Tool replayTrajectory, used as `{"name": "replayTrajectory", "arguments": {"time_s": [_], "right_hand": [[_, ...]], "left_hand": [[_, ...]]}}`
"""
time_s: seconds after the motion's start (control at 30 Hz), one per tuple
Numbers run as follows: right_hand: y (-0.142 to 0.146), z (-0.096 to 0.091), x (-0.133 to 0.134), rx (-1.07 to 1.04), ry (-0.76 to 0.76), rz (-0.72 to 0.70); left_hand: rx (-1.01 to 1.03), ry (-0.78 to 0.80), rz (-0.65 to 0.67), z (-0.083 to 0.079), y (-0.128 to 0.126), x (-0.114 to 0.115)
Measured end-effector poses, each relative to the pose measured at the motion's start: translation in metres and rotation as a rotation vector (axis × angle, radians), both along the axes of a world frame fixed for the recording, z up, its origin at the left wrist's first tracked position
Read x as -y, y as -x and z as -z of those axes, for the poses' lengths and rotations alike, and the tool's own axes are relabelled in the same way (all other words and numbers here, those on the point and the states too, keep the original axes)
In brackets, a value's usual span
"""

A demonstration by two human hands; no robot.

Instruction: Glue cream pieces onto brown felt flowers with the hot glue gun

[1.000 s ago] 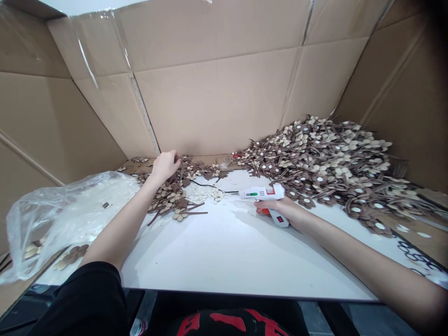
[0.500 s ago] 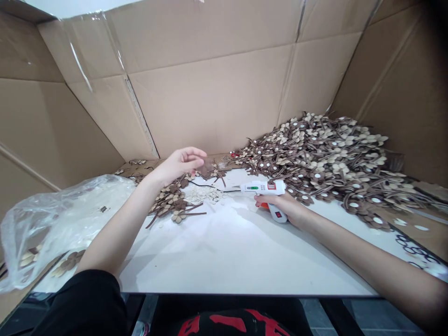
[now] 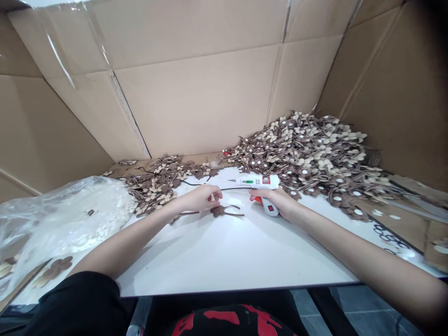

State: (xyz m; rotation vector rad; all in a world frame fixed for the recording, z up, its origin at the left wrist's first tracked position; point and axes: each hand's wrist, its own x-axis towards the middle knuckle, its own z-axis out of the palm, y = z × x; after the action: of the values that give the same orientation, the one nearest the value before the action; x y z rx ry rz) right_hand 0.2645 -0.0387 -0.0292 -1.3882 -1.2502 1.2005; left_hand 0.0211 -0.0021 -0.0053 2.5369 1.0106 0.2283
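My left hand (image 3: 201,197) rests on the white table (image 3: 227,252) with its fingers curled at a brown flower-shaped piece with a thin stem (image 3: 221,211). My right hand (image 3: 276,200) grips the handle of a white glue gun (image 3: 257,183) with an orange trigger, its nozzle pointing left toward the left hand. A small pile of brown and tan flower pieces (image 3: 157,184) lies just behind the left hand. A much larger heap of finished flowers with white centres (image 3: 311,154) fills the right rear of the table.
Cardboard walls (image 3: 203,98) enclose the table at the back and both sides. A clear plastic bag with pale small pieces (image 3: 59,219) lies at the left. A thin black cord (image 3: 196,185) runs across the table toward the glue gun. Loose brown flowers (image 3: 56,266) lie at the near left edge.
My left hand left the small pile, lifted, and came down near the table's middle with a brown flower piece. The glue gun shifted slightly left; the view tilted down.
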Motion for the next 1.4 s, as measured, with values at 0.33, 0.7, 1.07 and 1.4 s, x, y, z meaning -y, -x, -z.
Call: {"name": "replayTrajectory", "arguments": {"time_s": [0.33,0.7,1.07,1.4], "right_hand": [[-0.003,0.003,0.005,0.167,0.030,-0.290],[0.009,-0.003,0.010,0.331,0.034,-0.280],[0.008,0.005,0.007,0.353,-0.031,-0.306],[0.010,0.003,0.008,0.312,-0.022,-0.316]], "left_hand": [[-0.236,-0.597,-0.293,0.020,0.045,-0.003],[-0.105,-0.554,-0.367,0.044,0.063,-0.020],[-0.093,-0.558,-0.387,0.042,0.062,-0.017],[-0.078,-0.539,-0.390,0.042,0.060,-0.015]]}}
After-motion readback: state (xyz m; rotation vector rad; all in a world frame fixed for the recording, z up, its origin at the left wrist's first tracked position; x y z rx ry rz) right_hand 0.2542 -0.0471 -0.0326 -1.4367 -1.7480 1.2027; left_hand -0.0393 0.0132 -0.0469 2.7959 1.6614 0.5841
